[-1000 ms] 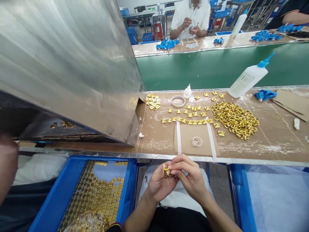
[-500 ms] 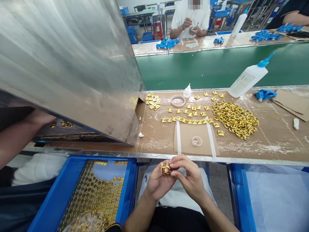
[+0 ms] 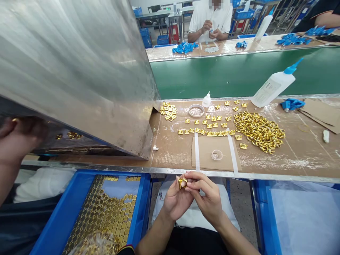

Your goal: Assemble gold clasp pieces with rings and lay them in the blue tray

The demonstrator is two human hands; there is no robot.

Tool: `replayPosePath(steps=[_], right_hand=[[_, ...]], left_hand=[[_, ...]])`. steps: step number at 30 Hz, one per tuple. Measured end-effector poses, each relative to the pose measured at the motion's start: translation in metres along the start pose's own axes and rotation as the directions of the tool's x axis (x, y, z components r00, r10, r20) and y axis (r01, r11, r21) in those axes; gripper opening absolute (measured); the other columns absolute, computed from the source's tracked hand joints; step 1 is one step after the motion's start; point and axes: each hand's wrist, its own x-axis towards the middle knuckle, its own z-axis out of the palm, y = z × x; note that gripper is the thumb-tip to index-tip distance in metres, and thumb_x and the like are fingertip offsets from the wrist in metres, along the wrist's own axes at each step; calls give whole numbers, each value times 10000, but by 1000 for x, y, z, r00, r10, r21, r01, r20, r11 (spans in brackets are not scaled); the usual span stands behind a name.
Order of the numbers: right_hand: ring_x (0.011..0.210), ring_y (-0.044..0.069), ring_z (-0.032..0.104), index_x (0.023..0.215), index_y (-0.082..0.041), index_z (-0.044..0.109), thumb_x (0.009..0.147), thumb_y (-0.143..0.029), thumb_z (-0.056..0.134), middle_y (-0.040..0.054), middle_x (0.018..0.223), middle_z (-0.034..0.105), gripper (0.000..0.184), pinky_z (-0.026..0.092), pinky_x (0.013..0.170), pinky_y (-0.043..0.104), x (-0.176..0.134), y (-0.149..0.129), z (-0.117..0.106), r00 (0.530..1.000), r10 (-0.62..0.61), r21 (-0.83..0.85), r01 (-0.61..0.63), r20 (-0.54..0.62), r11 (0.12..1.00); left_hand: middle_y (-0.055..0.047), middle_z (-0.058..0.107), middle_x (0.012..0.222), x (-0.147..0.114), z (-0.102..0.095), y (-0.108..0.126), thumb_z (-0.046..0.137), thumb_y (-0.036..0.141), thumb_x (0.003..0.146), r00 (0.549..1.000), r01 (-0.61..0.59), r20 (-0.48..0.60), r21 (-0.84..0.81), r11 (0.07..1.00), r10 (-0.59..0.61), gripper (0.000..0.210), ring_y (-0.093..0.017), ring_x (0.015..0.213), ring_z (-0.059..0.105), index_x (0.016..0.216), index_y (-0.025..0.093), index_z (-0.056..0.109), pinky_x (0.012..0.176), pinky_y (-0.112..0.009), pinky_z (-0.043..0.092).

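Just below the bench's front edge, my left hand holds a gold-coloured ring with a squarish top between thumb and fingers. My right hand is closed in a pinch against the ring's right side, and its fingertips partly cover the band. Beyond both hands, a small round clear dish sits on a taped cardboard pad. Several gold ring pieces stand in rows behind the pad. To their right lies a heap of gold rings.
A large metal housing blocks the left side, with another person's hand beneath it. A blue tray of gold pieces stands at lower left. A large white bottle, small bottle and tape roll stand on the bench.
My right fingers have shifted slightly left, closer against the ring, which is turned a little. At left, the other person's hand has moved left and is blurred.
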Motion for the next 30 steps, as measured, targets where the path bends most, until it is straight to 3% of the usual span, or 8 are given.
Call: replayPosePath(steps=[5,12,20,25,30], right_hand=[[962,201,750,879,-223,694,950,-123,665,81,1037,763,126,635,828,326,-1,0,1,1000,13,-9,-13,2,1000],[938,185,735,875,-220,657,959,-113,649,72,1030,748,136,618,806,314,1,0,2,999,-17,-24,18,27,1000],[944,197,734,867,-222,653,967,-125,644,74,1020,745,140,616,810,336,-2,2,1,1000,-3,-18,4,27,1000],[918,193,747,875,-231,695,954,-188,696,65,976,768,90,617,807,308,7,-2,-8,992,46,92,-57,115,994],[831,186,752,909,-228,735,982,-284,673,59,878,773,110,616,751,281,17,-3,-16,985,83,161,-108,152,981]], left_hand=[[35,714,714,0,0,-3,885,189,768,1000,-10,13,-1,1000,10,140,-73,715,669,746,154,752,734,-165,546],[0,746,785,-2,4,-4,961,257,655,999,-18,44,-11,1000,19,245,-95,793,696,691,138,750,773,-165,560],[-7,712,741,-1,6,-6,819,167,835,999,-10,-36,-1,1000,9,216,-100,744,676,651,137,710,766,-196,547],[26,674,665,-3,3,-5,914,200,725,1000,9,-6,-8,1000,-9,219,-97,679,630,666,145,711,724,-217,516],[20,656,668,-5,4,-10,929,219,706,1000,23,-4,7,1000,-23,263,-124,735,626,639,141,687,799,-276,501]])
